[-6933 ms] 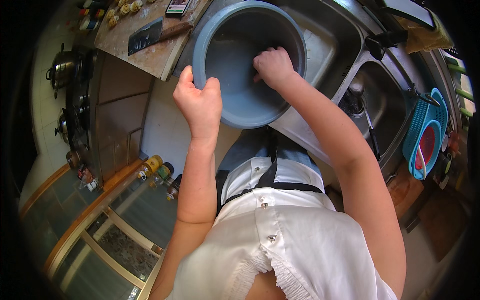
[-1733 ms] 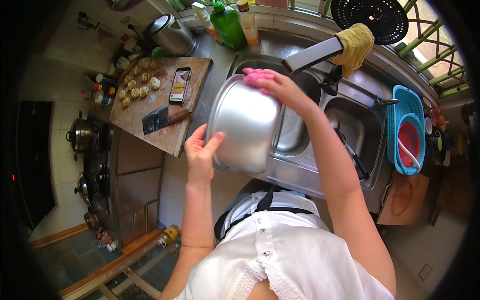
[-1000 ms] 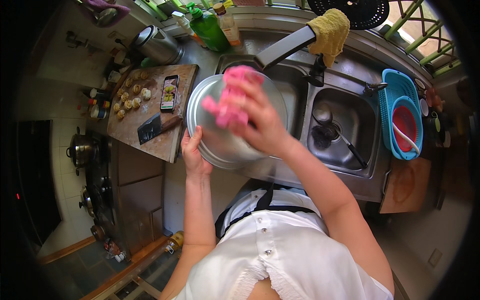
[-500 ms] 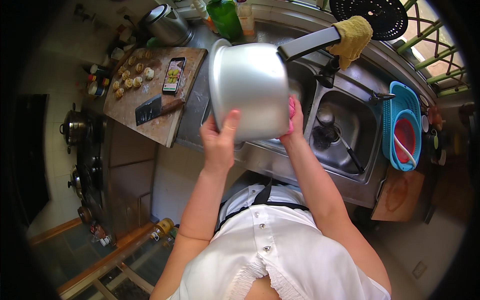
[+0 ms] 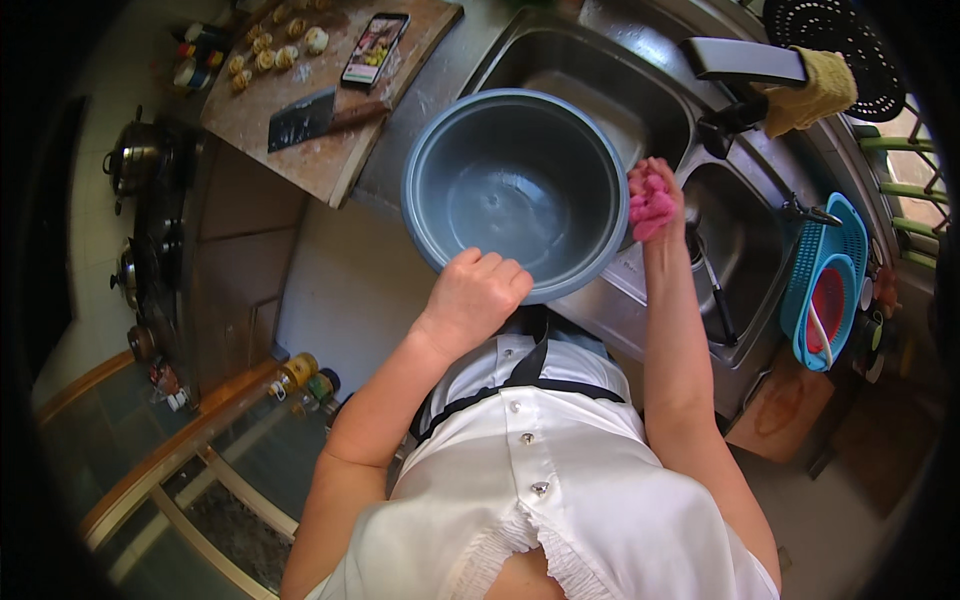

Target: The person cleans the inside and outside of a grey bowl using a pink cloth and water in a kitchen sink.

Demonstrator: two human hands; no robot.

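Note:
A round metal pot, like a rice cooker's inner pot, is tipped so its grey inside faces me. Its bowl looks empty apart from a wet shine at the bottom. My left hand is closed over the near rim, with the fingers curled on the edge. Just right of the pot, my right hand is closed around a crumpled pink cloth, close to the pot's side. Whether that hand touches the pot I cannot tell.
A double sink lies behind and right, with a faucet draped in a yellow cloth. Blue baskets stand at the right. A wooden board at the left holds a cleaver, a phone and several dough pieces.
The pot has turned from showing its silver outside to showing its grey inside, and come lower and nearer. My left hand has moved onto the rim; my right has shifted right with the cloth.

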